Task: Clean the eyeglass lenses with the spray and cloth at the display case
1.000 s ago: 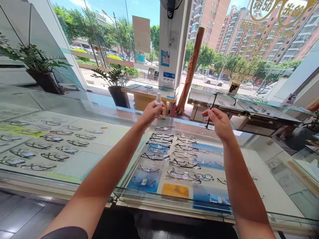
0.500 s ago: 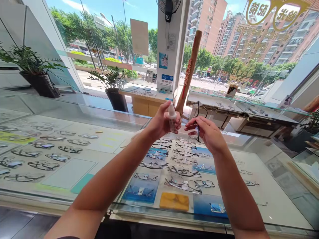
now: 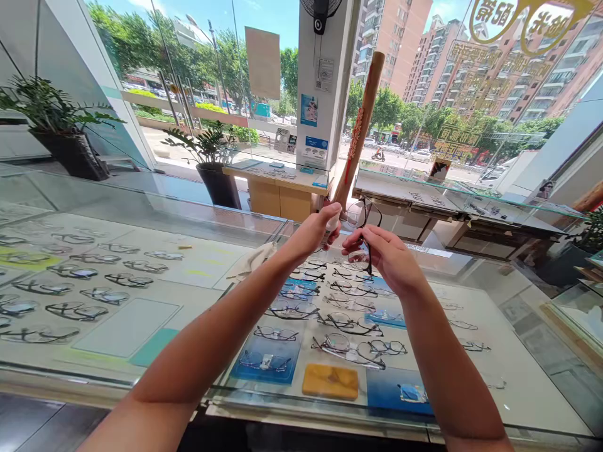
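My left hand (image 3: pixel 316 231) is wrapped round a small white spray bottle (image 3: pixel 331 225), its thumb up at the bottle's top; the palm and fingers hide much of the bottle. Just to the right, my right hand (image 3: pixel 384 254) grips a pair of dark-framed eyeglasses (image 3: pixel 369 251) by the frame. The glasses are held on edge, one clear lens above the fingers and one below. Bottle and glasses are close together but apart, both above the glass counter. A pale cloth (image 3: pixel 252 260) lies on the counter to the left of the hands, partly behind my left forearm.
Below me, a glass display counter (image 3: pixel 188 351) shows several rows of eyeglasses (image 3: pixel 348 323), with a yellow case (image 3: pixel 330 381) near its front edge. Farther off stand a wooden post (image 3: pixel 360 129), a potted plant (image 3: pixel 219 182) and another glass showcase (image 3: pixel 424 194), before large windows.
My left hand has tipped the bottle toward the glasses and turned so its back shows more. The glasses have shifted slightly left and tilted. The cloth has come into view beside the left forearm.
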`<state>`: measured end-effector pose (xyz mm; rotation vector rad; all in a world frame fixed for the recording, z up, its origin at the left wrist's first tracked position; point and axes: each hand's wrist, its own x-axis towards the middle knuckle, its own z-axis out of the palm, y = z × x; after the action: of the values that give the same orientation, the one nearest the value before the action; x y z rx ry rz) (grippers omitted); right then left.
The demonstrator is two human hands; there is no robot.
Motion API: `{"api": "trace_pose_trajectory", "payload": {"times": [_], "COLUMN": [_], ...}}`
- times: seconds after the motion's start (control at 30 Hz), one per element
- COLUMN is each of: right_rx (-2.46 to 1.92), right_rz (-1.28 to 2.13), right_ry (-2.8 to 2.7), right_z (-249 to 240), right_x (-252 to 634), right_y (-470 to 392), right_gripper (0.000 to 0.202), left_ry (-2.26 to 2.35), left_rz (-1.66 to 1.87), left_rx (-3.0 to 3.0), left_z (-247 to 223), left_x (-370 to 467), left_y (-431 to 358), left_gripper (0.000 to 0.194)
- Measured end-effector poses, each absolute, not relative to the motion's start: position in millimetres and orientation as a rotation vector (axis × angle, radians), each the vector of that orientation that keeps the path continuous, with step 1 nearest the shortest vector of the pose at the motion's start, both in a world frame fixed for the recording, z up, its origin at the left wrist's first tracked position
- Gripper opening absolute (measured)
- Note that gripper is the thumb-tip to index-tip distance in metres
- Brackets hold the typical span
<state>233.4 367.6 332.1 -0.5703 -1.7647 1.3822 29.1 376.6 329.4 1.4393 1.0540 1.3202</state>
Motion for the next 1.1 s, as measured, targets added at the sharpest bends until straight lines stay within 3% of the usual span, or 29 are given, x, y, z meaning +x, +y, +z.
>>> {"api": "trace_pose_trajectory", "payload": {"times": [0.73,0.93,1.1], "right_rx": [-0.537,-0.504,-0.499], "right_rz": [1.371,1.425,1.417], "right_ry": [-1.463,-1.412,-1.415], "right_z": [326,329,332], "right_x": [240,240,243], "right_y": [392,387,384], "right_gripper": [0.032,0.028,0.028], "left_ry": [1.172,1.202,1.142], "left_rz": [1.224,1.248,1.465], "left_rx": [1.926,1.779,1.497], "left_z": [322,331,340], "left_x": [40,34,-3], "left_y": [367,366,382], "left_gripper": [0.063,0.068,0.066]}}
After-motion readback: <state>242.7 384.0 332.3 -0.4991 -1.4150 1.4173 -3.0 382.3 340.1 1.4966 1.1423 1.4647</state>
